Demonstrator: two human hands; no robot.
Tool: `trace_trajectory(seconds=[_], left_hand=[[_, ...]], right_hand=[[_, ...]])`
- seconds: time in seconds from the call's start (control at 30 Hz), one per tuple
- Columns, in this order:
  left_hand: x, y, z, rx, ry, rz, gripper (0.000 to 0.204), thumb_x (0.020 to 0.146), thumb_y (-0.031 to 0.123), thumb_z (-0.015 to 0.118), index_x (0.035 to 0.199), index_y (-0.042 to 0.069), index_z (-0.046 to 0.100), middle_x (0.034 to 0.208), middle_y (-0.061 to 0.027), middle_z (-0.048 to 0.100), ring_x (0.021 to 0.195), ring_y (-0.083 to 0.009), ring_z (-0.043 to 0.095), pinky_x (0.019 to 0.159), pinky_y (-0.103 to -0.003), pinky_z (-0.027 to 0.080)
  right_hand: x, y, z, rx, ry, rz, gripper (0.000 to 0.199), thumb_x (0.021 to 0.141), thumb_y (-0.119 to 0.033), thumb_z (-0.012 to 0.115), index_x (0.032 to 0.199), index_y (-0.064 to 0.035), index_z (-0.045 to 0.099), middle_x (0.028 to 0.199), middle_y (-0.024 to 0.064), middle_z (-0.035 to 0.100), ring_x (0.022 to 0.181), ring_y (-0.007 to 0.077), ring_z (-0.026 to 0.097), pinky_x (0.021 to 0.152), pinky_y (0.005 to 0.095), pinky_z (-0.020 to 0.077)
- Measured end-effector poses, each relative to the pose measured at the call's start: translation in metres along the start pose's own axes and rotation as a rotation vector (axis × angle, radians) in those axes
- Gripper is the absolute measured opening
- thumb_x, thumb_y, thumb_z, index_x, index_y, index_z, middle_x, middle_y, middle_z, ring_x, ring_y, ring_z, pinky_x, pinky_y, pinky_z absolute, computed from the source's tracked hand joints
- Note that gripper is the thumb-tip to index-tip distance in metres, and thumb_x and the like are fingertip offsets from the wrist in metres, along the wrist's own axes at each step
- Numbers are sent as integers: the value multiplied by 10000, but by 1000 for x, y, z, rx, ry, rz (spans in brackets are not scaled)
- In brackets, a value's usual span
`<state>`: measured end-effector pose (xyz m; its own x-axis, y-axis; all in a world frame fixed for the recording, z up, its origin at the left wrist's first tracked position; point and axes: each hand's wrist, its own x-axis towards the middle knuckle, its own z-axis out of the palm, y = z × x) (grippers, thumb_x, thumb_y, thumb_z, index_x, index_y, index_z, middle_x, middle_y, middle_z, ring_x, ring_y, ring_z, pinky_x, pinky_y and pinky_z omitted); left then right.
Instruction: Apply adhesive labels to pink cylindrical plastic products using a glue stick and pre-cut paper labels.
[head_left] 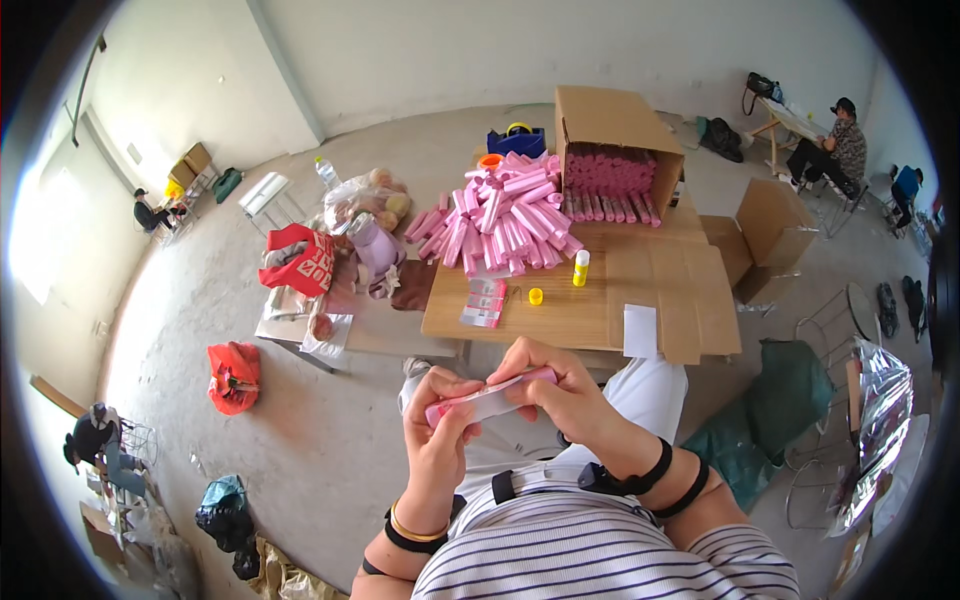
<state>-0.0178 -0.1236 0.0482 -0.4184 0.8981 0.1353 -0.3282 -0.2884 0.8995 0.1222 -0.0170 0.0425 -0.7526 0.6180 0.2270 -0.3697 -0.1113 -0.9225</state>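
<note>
Above my lap, both hands hold a pink roll (543, 376) with a pale paper label (488, 404) lying along it. My left hand (436, 420) is closed round the left end, thumb and fingers pressing the paper. The right end is pinched by my right hand (556, 388). On the wooden table (600, 320) in front, a glue stick (581, 268) stands upright without its cap, and a yellow cap (536, 296) sits to its left. Left of that cap lie several pink and grey printed labels (485, 303). Behind them rises a heap of similar pink rolls (500, 215).
A cardboard box (620, 115) on its side holds stacked rolls. Near it are a blue tape dispenser (517, 142) and an orange ring (490, 161). A white card (640, 330) lies at the table's front edge. Bags cover the left table. An open carton (770, 230) stands right; people sit farther off.
</note>
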Motion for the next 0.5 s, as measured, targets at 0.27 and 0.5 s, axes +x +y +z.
trace_trajectory(seconds=[0.27,0.5], left_hand=[[5,3,2,-51,-23,-50,71,858,26,574,914,-1,609,1035,-64,574,662,-49,535,543,-163,422],[6,2,4,-19,-9,-24,84,807,-33,533,837,-4,606,1187,-125,560,649,-48,558,508,-155,432]], right_hand=[[-1,-10,-2,6,-30,-35,220,847,41,472,1001,1,624,825,29,539,602,74,500,540,223,396],[-4,-11,-10,19,-146,-50,213,841,18,530,1010,-26,651,936,28,522,690,88,527,622,221,421]])
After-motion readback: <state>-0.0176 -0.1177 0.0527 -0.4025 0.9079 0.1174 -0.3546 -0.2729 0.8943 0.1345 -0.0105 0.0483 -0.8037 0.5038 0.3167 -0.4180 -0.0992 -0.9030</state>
